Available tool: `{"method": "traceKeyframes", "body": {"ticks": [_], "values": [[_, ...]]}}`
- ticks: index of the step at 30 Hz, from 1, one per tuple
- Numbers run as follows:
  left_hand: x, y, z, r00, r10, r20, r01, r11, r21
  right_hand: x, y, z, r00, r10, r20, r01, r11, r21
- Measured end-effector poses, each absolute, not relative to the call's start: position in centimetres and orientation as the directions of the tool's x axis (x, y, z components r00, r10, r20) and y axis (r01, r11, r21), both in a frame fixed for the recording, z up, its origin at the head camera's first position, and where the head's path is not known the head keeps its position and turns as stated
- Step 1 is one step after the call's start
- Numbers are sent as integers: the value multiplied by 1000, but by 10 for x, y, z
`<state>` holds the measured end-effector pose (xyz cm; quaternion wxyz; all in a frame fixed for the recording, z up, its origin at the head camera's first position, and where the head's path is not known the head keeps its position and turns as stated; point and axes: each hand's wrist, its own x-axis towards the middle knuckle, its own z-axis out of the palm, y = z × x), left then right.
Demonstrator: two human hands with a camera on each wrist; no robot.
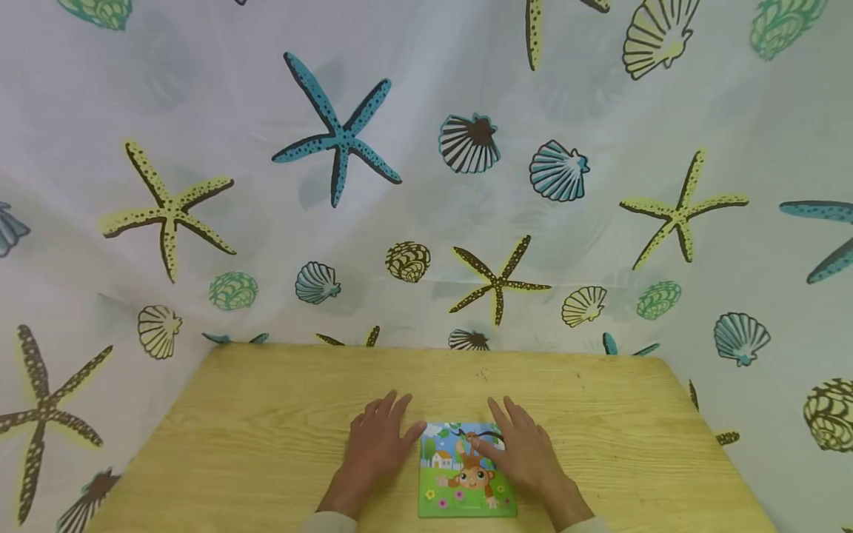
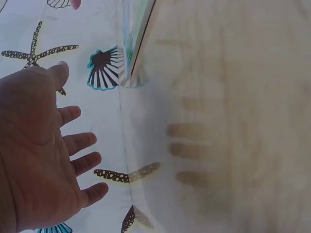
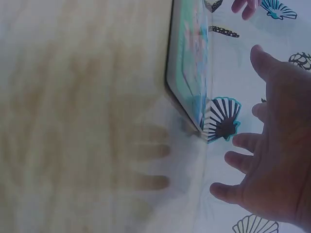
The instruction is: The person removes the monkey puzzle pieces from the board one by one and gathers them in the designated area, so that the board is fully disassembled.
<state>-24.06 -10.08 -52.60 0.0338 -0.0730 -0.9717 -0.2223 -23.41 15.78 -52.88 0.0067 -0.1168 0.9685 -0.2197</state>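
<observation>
A thin square picture board (image 1: 460, 485) lies flat on the table, printed with an upside-down hanging monkey, a small house and flowers. My left hand (image 1: 378, 448) is just left of it, its fingers apart and holding nothing. From the other side, my right hand (image 1: 526, 453) overlaps the board's right edge in the head view. In the right wrist view a gap shows between the right hand (image 3: 282, 145) and the board (image 3: 187, 63). The left wrist view likewise has the left hand (image 2: 39, 150) apart from the board's edge (image 2: 141, 39). Whether the board has loose pieces I cannot tell.
The wooden table (image 1: 286, 414) is pale yellow and faintly reflective. Behind it and along both sides hangs a white curtain (image 1: 413, 200) printed with starfish and shells, meeting the table's back edge.
</observation>
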Motion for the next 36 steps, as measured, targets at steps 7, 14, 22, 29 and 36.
{"method": "traceKeyframes", "body": {"ticks": [7, 14, 22, 29, 36], "values": [[-233, -92, -534, -981, 192, 36, 188, 876, 444, -227, 154, -537, -960, -279, 12, -254, 856, -451], [-231, -87, -537, -969, 247, -17, 213, 867, 450, -220, 147, -541, -946, -323, 11, -296, 852, -433], [-229, -76, -543, -960, 272, -69, 233, 908, 348, -215, 141, -545, -931, -362, -35, -325, 872, -367], [-229, -70, -543, -969, 246, -12, 232, 928, 293, -209, 140, -542, -917, -389, -91, -341, 881, -328], [-239, -66, -545, -978, 211, -10, 194, 919, 343, -209, 140, -543, -916, -386, -109, -336, 886, -320]]}}
